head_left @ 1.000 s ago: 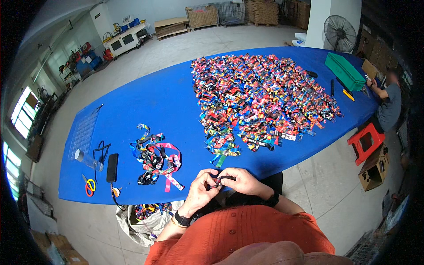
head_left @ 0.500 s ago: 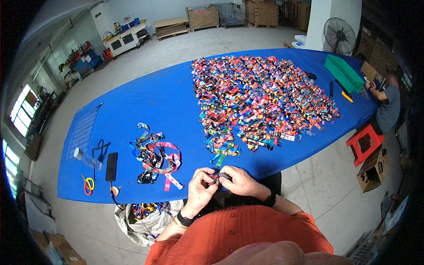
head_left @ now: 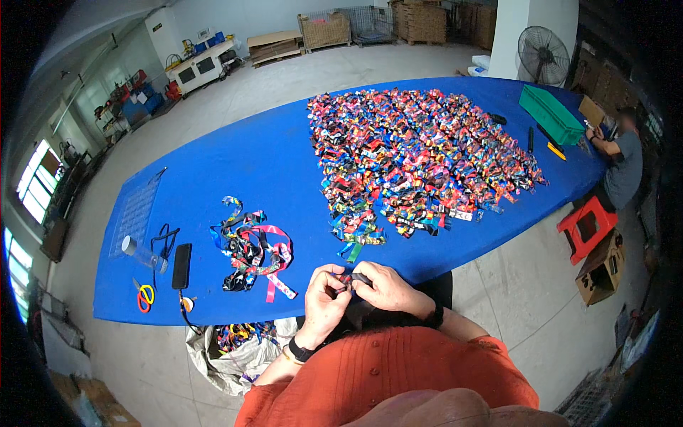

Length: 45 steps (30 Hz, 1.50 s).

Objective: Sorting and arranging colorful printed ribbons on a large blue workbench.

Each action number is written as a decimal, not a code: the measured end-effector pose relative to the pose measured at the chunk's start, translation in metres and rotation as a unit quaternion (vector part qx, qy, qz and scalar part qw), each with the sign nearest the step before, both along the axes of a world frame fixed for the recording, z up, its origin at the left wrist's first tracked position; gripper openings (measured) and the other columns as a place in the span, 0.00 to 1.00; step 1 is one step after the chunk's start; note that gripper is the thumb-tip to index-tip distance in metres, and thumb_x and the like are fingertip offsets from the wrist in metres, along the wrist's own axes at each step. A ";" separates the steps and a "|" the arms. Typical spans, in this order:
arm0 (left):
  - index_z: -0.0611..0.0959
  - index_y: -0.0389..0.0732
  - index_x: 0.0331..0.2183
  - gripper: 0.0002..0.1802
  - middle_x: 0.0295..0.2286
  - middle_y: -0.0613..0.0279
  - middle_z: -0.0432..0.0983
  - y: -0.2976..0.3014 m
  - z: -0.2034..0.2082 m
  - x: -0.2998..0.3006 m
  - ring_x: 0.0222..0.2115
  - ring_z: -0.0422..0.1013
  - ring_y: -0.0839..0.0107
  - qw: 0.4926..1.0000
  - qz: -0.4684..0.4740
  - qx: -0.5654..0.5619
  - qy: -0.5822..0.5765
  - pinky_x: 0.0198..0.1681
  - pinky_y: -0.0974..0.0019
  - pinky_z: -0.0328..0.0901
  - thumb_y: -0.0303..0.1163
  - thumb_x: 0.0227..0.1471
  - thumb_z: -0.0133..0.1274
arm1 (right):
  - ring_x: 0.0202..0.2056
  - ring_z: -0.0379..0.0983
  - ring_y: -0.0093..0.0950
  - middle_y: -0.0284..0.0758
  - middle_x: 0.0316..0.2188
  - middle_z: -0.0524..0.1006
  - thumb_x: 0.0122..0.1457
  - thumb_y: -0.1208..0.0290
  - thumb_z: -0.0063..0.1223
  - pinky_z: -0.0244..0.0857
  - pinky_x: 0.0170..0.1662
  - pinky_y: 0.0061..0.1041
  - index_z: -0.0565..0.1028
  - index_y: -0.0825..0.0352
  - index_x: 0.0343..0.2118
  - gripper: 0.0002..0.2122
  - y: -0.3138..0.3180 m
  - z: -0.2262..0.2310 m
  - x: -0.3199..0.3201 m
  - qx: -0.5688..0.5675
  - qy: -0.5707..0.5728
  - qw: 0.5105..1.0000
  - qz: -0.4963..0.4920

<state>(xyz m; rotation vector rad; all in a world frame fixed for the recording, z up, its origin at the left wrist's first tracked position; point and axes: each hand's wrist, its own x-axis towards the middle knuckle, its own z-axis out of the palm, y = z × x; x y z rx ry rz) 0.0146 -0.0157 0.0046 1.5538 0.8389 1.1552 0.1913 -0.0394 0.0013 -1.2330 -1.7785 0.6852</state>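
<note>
My left hand (head_left: 325, 299) and my right hand (head_left: 390, 288) meet at the table's near edge, their fingers closed on a small dark ribbon strap (head_left: 344, 279) with some red in it. The fingers hide most of that strap. Just beyond them, a big spread of patterned ribbon straps (head_left: 420, 156) covers the middle and right of the blue table. To the left of my hands lies a loose tangle of ribbon straps (head_left: 245, 249), including a pink one.
Scissors (head_left: 145, 296), a black phone (head_left: 182, 267) on a cord and a clear bottle (head_left: 146, 256) lie at the left. Below the edge stands a white sack (head_left: 213, 364) of straps. Far right are a green crate (head_left: 551, 114), a yellow cutter (head_left: 556, 151), a red stool (head_left: 587, 229) and a co-worker (head_left: 620, 160).
Both hands stay in nearly the same place, with the fingers of my right hand shifted slightly on the strap. The whole view has moved a little.
</note>
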 end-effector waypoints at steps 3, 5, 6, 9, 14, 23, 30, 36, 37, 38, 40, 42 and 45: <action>0.72 0.37 0.26 0.10 0.45 0.52 0.69 0.003 -0.009 0.002 0.38 0.69 0.72 0.993 0.022 0.096 0.064 0.41 0.70 0.66 0.14 0.42 0.56 | 0.30 0.72 0.46 0.46 0.27 0.73 0.57 0.72 0.53 0.66 0.34 0.39 0.70 0.68 0.36 0.08 0.001 0.000 0.000 0.017 -0.030 0.999 -0.022; 0.72 0.37 0.26 0.11 0.45 0.52 0.69 0.003 -0.013 0.004 0.39 0.69 0.72 0.996 0.019 0.076 0.051 0.42 0.69 0.66 0.14 0.42 0.56 | 0.31 0.72 0.47 0.46 0.28 0.73 0.56 0.72 0.53 0.67 0.35 0.40 0.69 0.68 0.36 0.08 0.003 0.000 0.002 0.005 -0.040 0.999 -0.022; 0.72 0.37 0.26 0.11 0.45 0.52 0.69 0.004 -0.012 0.005 0.40 0.69 0.71 0.998 0.019 0.055 0.038 0.43 0.68 0.66 0.14 0.42 0.56 | 0.31 0.72 0.47 0.46 0.28 0.73 0.56 0.72 0.53 0.67 0.35 0.40 0.69 0.68 0.36 0.08 0.003 -0.001 0.003 0.004 -0.039 0.999 -0.024; 0.72 0.37 0.25 0.11 0.44 0.52 0.70 0.000 -0.002 0.007 0.42 0.69 0.70 0.998 0.028 0.023 0.056 0.43 0.67 0.66 0.14 0.42 0.57 | 0.31 0.72 0.47 0.46 0.28 0.73 0.57 0.71 0.53 0.67 0.35 0.40 0.69 0.68 0.35 0.08 0.002 -0.002 0.003 -0.011 -0.031 0.999 -0.025; 0.72 0.36 0.25 0.12 0.40 0.51 0.73 0.008 -0.012 0.002 0.42 0.71 0.65 0.995 0.032 0.071 0.069 0.42 0.66 0.69 0.15 0.41 0.59 | 0.32 0.73 0.45 0.45 0.29 0.73 0.56 0.71 0.53 0.66 0.35 0.40 0.69 0.68 0.36 0.08 0.004 -0.007 0.001 -0.023 -0.014 0.999 -0.021; 0.72 0.36 0.26 0.12 0.44 0.50 0.72 0.014 -0.015 0.005 0.34 0.73 0.70 0.997 0.048 0.036 0.045 0.38 0.68 0.69 0.14 0.41 0.58 | 0.34 0.73 0.49 0.48 0.30 0.74 0.56 0.69 0.52 0.66 0.37 0.44 0.69 0.68 0.35 0.09 0.020 -0.010 0.003 -0.047 0.008 0.999 -0.003; 0.72 0.36 0.26 0.11 0.45 0.49 0.73 0.022 -0.017 0.007 0.34 0.74 0.71 0.995 0.046 0.033 0.078 0.37 0.69 0.69 0.14 0.41 0.58 | 0.35 0.73 0.49 0.48 0.30 0.74 0.56 0.68 0.52 0.66 0.37 0.45 0.69 0.67 0.35 0.09 0.023 -0.018 0.005 -0.051 0.014 0.998 -0.014; 0.72 0.36 0.25 0.11 0.45 0.50 0.73 0.022 -0.009 0.007 0.35 0.73 0.73 0.986 0.054 0.071 0.140 0.38 0.70 0.69 0.14 0.43 0.59 | 0.34 0.73 0.49 0.48 0.29 0.74 0.56 0.68 0.53 0.66 0.36 0.46 0.69 0.67 0.34 0.09 0.020 -0.023 0.002 -0.051 0.016 0.998 -0.016; 0.72 0.36 0.25 0.11 0.45 0.51 0.73 0.022 -0.005 0.007 0.36 0.72 0.75 0.974 0.063 0.128 0.174 0.40 0.71 0.69 0.14 0.46 0.59 | 0.33 0.73 0.49 0.47 0.29 0.74 0.56 0.68 0.53 0.66 0.36 0.46 0.69 0.67 0.34 0.09 0.018 -0.025 -0.001 -0.043 0.023 0.999 -0.009; 0.72 0.36 0.25 0.11 0.45 0.51 0.73 0.023 -0.008 0.004 0.36 0.72 0.75 0.974 0.062 0.127 0.175 0.40 0.71 0.69 0.14 0.46 0.59 | 0.33 0.73 0.49 0.47 0.28 0.74 0.56 0.68 0.53 0.66 0.35 0.46 0.69 0.67 0.34 0.09 0.016 -0.026 -0.003 -0.036 0.030 0.999 -0.002; 0.73 0.37 0.25 0.12 0.42 0.52 0.75 0.027 -0.014 -0.005 0.36 0.71 0.76 0.994 -0.018 -0.093 0.056 0.40 0.72 0.68 0.15 0.46 0.60 | 0.30 0.74 0.44 0.44 0.27 0.75 0.54 0.71 0.56 0.67 0.34 0.39 0.71 0.68 0.33 0.08 0.013 -0.021 -0.006 -0.025 0.024 0.999 -0.009; 0.73 0.38 0.26 0.12 0.41 0.54 0.76 0.025 -0.010 -0.010 0.36 0.71 0.76 0.993 -0.035 -0.103 0.042 0.40 0.72 0.68 0.15 0.46 0.60 | 0.31 0.75 0.43 0.44 0.28 0.76 0.54 0.70 0.57 0.68 0.34 0.37 0.72 0.68 0.34 0.08 0.011 -0.016 -0.008 -0.024 0.044 0.999 -0.008; 0.72 0.38 0.27 0.13 0.38 0.57 0.75 0.020 -0.009 -0.011 0.36 0.70 0.76 0.998 -0.026 -0.053 0.015 0.39 0.72 0.67 0.15 0.46 0.60 | 0.32 0.74 0.45 0.45 0.28 0.76 0.55 0.67 0.58 0.67 0.35 0.39 0.72 0.67 0.33 0.09 0.011 -0.011 -0.008 -0.046 0.082 0.996 0.001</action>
